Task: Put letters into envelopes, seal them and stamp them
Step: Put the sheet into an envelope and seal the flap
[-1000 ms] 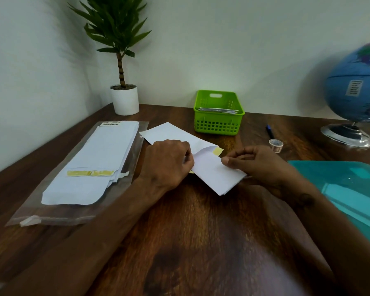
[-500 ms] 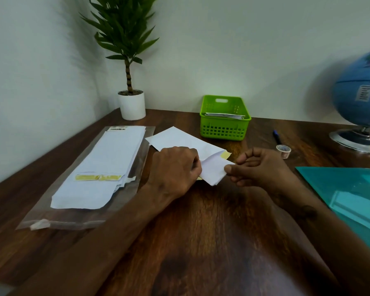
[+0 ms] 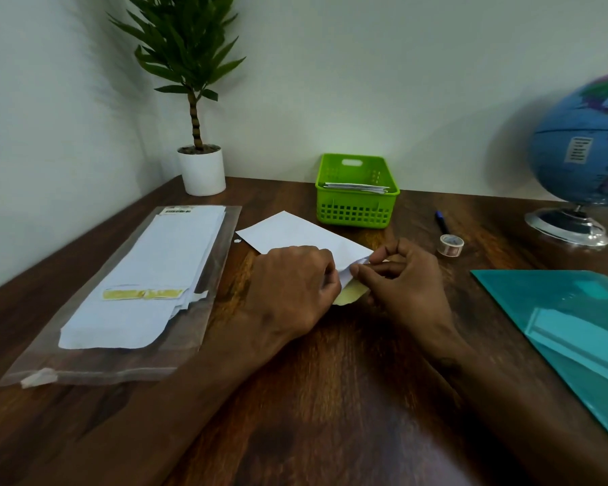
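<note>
A white envelope (image 3: 295, 236) lies flat on the wooden table, its open end toward me. My left hand (image 3: 292, 289) presses on the envelope's near end and pinches its mouth. My right hand (image 3: 404, 278) pinches the last visible bit of a folded white letter (image 3: 346, 273) at that mouth; the rest of the letter is inside. The envelope's flap with its yellow strip (image 3: 350, 296) sticks out under my fingers. A stack of blank envelopes (image 3: 148, 278) lies in a clear plastic sleeve on the left.
A green basket (image 3: 357, 208) holding envelopes stands behind my hands. A small roll of tape (image 3: 451, 245) and a blue pen (image 3: 441, 221) lie to the right, a teal folder (image 3: 576, 327) nearer right. A potted plant (image 3: 200, 170) and a globe (image 3: 583, 163) stand at the back.
My right hand has pushed the letter leftward into the envelope; much less of it shows now. My left hand stays on the envelope's mouth. The camera has tilted upward a little.
</note>
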Tool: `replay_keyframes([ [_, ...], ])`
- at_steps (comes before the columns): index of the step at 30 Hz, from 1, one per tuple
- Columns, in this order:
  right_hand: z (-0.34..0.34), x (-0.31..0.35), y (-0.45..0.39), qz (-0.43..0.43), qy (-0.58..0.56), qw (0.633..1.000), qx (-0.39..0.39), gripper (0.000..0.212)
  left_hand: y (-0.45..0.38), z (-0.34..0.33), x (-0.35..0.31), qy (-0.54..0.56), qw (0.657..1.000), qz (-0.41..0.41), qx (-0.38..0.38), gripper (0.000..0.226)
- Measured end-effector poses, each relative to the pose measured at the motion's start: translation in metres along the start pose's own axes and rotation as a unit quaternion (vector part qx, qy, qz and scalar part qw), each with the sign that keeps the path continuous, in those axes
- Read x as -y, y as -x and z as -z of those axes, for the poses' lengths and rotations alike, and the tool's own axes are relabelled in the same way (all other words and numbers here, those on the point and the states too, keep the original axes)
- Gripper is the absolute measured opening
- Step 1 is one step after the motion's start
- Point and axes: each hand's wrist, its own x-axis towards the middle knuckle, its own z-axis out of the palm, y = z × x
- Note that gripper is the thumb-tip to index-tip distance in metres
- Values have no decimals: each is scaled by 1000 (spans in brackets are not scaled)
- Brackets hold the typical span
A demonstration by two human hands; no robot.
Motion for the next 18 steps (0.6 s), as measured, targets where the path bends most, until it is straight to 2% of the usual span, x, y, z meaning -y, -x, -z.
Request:
replay_keyframes([
  [11, -6, -5, 1, -22, 36, 996, -72, 27, 3, -1, -14, 24, 1000, -12, -8, 21],
  [18, -9, -11, 1, -48, 14, 995, -91, 23, 7, -1, -23, 28, 999, -17, 17, 26],
])
